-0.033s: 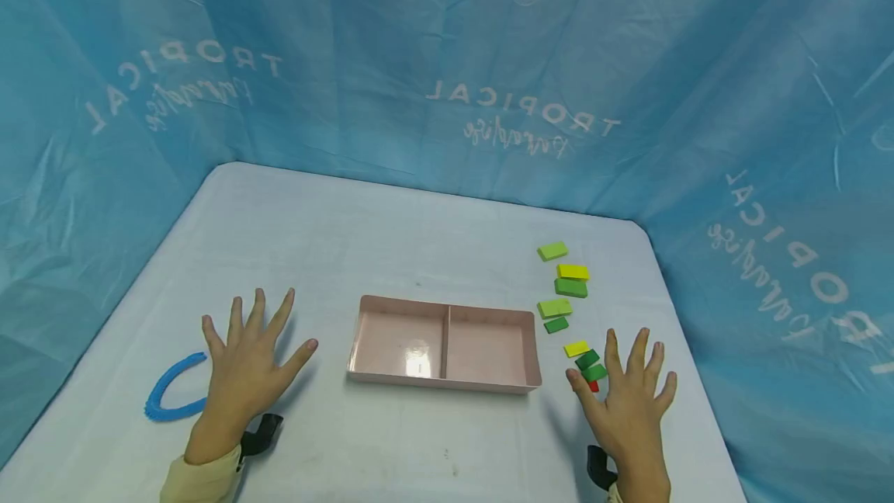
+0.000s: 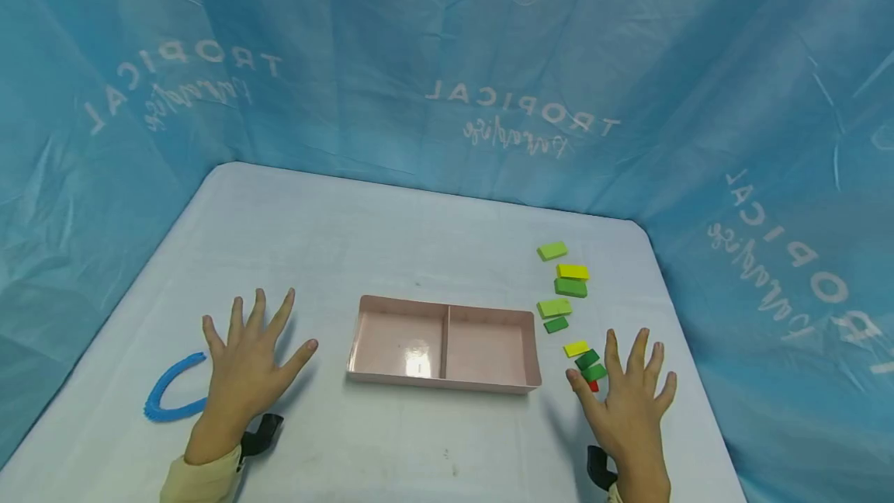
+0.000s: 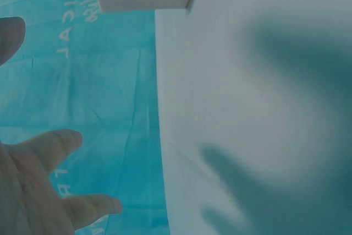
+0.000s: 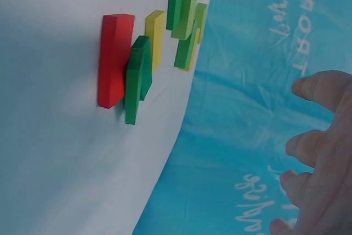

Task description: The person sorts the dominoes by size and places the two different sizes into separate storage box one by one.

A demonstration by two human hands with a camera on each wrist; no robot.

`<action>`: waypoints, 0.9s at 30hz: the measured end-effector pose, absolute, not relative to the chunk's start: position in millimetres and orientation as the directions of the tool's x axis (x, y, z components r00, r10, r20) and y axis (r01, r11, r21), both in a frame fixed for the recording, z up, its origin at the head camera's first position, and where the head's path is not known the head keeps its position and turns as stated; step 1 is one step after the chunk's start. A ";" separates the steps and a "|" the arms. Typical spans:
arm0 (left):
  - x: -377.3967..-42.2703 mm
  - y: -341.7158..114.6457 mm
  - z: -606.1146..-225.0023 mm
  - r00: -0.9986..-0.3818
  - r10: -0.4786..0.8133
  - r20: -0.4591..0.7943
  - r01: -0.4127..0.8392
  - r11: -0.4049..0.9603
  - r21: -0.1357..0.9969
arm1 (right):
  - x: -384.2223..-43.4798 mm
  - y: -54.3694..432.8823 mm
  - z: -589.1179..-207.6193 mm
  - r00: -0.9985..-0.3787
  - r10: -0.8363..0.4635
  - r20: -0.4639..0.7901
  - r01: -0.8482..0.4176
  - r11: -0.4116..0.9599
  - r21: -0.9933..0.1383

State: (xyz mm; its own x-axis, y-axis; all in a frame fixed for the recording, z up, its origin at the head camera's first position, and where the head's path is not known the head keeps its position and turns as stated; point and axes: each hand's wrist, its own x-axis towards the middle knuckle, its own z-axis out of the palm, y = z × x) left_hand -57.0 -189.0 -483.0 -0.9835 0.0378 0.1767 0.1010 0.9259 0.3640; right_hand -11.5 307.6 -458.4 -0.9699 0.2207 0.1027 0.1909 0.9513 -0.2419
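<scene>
With fingers spread wide, my left hand (image 2: 244,371) hovers over the left part of the table and holds nothing. Beside it lies a curved blue band with a ridged edge (image 2: 162,402), partly hidden by the wrist. My right hand (image 2: 628,402), also spread and holding nothing, is above the right side. Several small blocks lie close to its thumb: a yellow block (image 2: 576,348), green blocks (image 2: 594,372) and a red block (image 4: 114,61), mostly covered by the hand in the head view. Between the hands sits a pink two-compartment box (image 2: 447,385), its inside bare.
Farther back on the right lie more blocks, among them a light green block (image 2: 552,251), a yellow block (image 2: 573,272) and a green block (image 2: 570,288). A white cloth (image 2: 335,239) covers the table. Blue printed curtains (image 2: 391,37) hang around its back and sides.
</scene>
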 end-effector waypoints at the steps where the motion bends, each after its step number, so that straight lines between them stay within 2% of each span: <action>1: -57.1 -188.4 -483.7 -0.983 0.040 0.177 0.103 0.925 0.365 | -11.0 308.2 -458.7 -0.970 0.221 0.104 0.191 0.952 -0.240; 11: -57.4 -178.6 -484.1 -0.977 0.069 0.201 0.146 0.905 0.400 | -17.4 317.0 -460.6 -0.965 0.225 0.133 0.177 0.937 -0.302; 16: -62.2 -171.4 -481.3 -0.974 0.135 0.181 0.218 0.773 0.596 | -39.6 320.3 -464.4 -0.946 0.257 0.199 0.178 0.922 -0.344; 20: -69.5 -161.6 -482.6 -0.968 0.233 0.096 0.222 0.608 0.762 | -63.7 318.7 -469.5 -0.947 0.257 0.193 0.185 0.926 -0.330; 27: -85.5 -142.8 -496.8 -0.914 0.405 -0.019 0.181 0.450 0.875 | -96.7 314.9 -476.8 -0.967 0.230 0.110 0.192 0.942 -0.277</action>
